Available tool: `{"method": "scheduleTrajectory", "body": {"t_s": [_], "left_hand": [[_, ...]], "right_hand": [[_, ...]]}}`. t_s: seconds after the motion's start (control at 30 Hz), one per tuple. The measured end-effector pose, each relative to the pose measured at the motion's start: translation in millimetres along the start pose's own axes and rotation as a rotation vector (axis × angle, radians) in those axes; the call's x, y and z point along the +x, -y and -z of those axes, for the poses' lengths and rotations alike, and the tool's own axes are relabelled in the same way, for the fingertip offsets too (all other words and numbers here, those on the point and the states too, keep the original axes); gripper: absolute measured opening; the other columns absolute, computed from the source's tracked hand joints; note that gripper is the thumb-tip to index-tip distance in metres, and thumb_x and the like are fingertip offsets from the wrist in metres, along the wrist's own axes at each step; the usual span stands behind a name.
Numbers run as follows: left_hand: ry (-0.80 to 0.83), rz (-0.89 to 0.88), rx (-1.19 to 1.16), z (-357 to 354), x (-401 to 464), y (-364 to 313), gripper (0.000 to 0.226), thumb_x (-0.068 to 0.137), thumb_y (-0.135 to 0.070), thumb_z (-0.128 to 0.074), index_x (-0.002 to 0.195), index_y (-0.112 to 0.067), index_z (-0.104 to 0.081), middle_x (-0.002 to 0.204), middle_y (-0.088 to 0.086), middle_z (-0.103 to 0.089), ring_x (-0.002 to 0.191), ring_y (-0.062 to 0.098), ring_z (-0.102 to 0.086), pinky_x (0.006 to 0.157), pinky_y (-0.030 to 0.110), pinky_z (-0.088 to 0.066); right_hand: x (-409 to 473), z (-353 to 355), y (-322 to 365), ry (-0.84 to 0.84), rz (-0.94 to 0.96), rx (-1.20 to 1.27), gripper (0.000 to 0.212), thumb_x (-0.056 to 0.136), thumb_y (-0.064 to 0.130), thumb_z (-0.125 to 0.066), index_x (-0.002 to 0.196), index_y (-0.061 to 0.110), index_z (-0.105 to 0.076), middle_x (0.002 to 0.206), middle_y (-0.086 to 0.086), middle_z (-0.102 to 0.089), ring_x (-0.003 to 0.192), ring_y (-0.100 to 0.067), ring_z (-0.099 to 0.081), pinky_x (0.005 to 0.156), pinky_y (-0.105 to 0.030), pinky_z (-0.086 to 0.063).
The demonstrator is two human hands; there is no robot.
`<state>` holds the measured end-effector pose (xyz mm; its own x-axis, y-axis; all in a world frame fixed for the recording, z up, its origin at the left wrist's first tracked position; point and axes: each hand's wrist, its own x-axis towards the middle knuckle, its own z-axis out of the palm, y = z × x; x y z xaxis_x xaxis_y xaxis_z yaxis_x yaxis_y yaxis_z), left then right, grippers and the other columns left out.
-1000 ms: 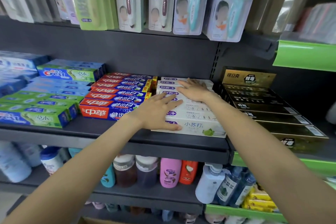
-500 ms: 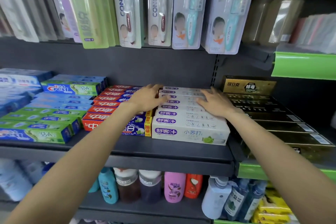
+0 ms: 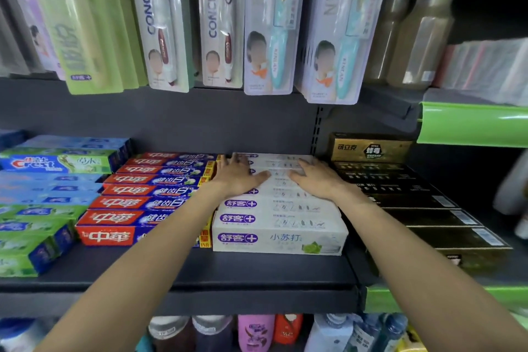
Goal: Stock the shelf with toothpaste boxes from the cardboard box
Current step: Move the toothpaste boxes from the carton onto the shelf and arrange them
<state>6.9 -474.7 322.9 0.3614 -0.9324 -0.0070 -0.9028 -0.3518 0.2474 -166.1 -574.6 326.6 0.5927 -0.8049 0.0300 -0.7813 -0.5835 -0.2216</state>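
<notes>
Since the cardboard box is out of view, only the shelf [image 3: 177, 274] end of the job can be logged, taking the white toothpaste boxes [image 3: 278, 218] as landmark. Nearest the camera, below the white stack, bottles [image 3: 255, 333] stand on the lower shelf. The white stack itself lies flat in rows running back from the shelf front, its front box set back from the lip. Left of it, touching, sit the red toothpaste boxes [image 3: 120, 218]; further left the green and blue boxes [image 3: 34, 237]. Right of it run the dark gold boxes [image 3: 423, 217]. On the rear rows of the white stack rest both hands: left hand [image 3: 238, 176] flat, fingers spread and straight, over the stack's left edge; right hand [image 3: 315, 180] flat, fingers extended, towards its right side. Neither grips anything; both press on the tops. Judgement: squaring the rows. Handling: thin cartons, probably light, stiff along the length, easily dented on broad faces, smooth enough to slide over each other. Best taken across the narrow long sides near mid-length, or pushed from the ends. Behind and above the stack hang toothbrush packs [image 3: 268, 26].
</notes>
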Motion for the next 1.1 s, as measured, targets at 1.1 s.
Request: {"method": "scheduleTrajectory", "body": {"t_s": [1.1], "left_hand": [[0.136,-0.096,-0.092,19.4,-77.2,22.3,0.064,0.099,-0.044,-0.029,0.150,-0.012,-0.006,0.158,0.003,-0.010,0.145,0.018,-0.009,0.117,0.035,-0.003]], "right_hand": [[-59.3,-7.6,8.1,0.028,-0.068,0.129,0.079,0.090,0.066,-0.031,0.152,0.019,-0.014,0.160,-0.009,-0.001,0.147,-0.024,0.000,0.119,-0.039,-0.010]]}}
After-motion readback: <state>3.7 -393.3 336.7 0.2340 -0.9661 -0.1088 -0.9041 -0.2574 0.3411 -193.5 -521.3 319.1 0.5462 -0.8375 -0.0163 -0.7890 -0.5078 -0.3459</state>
